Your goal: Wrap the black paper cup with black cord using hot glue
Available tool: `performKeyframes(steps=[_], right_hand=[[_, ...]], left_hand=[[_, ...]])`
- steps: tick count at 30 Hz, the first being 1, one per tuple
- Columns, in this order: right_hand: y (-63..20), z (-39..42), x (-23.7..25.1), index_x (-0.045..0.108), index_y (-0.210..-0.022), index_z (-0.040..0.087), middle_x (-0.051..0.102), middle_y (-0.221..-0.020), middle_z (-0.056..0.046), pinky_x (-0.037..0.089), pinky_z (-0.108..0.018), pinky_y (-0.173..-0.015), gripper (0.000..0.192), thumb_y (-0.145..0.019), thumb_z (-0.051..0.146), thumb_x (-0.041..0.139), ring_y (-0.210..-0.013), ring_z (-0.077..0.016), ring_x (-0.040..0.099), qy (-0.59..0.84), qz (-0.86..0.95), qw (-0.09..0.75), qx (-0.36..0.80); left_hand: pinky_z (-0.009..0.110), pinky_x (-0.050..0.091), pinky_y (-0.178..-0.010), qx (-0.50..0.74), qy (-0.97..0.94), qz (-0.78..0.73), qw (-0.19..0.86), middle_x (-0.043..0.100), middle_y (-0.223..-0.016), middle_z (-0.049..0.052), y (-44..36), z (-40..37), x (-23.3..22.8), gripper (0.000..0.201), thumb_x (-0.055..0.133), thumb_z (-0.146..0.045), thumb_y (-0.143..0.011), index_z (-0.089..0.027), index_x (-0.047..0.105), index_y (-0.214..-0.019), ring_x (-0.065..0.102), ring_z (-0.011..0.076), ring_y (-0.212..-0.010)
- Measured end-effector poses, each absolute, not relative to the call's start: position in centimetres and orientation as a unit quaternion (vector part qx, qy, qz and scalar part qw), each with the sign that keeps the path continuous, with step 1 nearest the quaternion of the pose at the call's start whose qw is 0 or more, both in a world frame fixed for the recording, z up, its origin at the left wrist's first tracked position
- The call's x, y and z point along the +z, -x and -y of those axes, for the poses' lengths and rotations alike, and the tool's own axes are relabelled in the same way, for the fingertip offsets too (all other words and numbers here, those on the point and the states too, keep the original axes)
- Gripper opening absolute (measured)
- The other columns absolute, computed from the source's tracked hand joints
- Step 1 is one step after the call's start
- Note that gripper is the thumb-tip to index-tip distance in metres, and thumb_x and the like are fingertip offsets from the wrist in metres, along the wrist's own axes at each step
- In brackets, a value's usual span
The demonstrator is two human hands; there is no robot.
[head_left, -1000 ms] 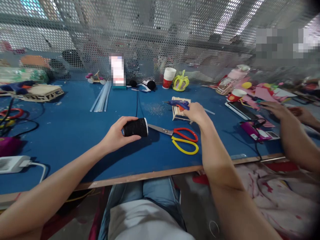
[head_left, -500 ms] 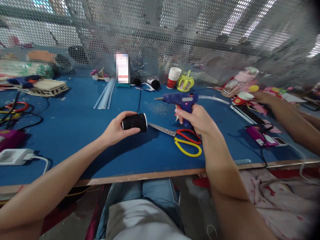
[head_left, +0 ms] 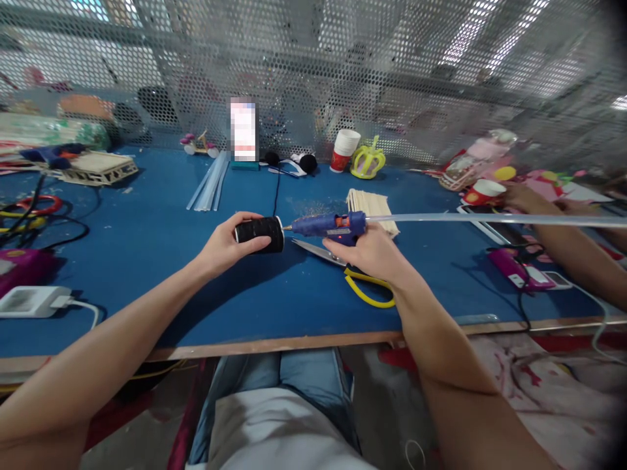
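Here left hand (head_left: 223, 247) clamped on black spool (head_left: 259, 234); right hand (head_left: 369, 251) clamped on blue glue gun (head_left: 328, 226), nozzle touching spool end.

Both arms were bare, with no sleeves down to the wrists. The left hand (head_left: 223, 245) had no ring, no watch and no glove. The right hand (head_left: 372, 251) was bare too. Well back from the fingers, near the body, the person wore blue jeans (head_left: 294, 378). A light grey shirt (head_left: 279, 434) hung over the top of the jeans.
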State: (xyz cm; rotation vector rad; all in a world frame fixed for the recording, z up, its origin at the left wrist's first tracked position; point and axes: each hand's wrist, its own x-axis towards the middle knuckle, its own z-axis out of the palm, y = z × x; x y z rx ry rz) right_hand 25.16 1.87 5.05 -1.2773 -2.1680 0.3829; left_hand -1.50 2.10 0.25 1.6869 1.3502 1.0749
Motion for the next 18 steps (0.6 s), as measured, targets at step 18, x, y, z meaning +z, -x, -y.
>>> performKeyframes(steps=[18], right_hand=[[-25.12, -1.43, 5.33, 0.063, -0.076, 0.019, 0.066, -0.07, -0.004, 0.042, -0.03, -0.062, 0.024, -0.078, 0.042, 0.055, -0.066, -0.0193, 0.06, 0.474, 0.84, 0.243, 0.097]], left_hand=[[0.026, 0.043, -0.065, 0.405, -0.681, -0.528, 0.307, 0.061, -0.093, 0.003, 1.25, -1.82, 0.67, 0.053, 0.069, -0.046, -0.066, -0.018, 0.055, -0.109, 0.055, 0.0162, -0.075]])
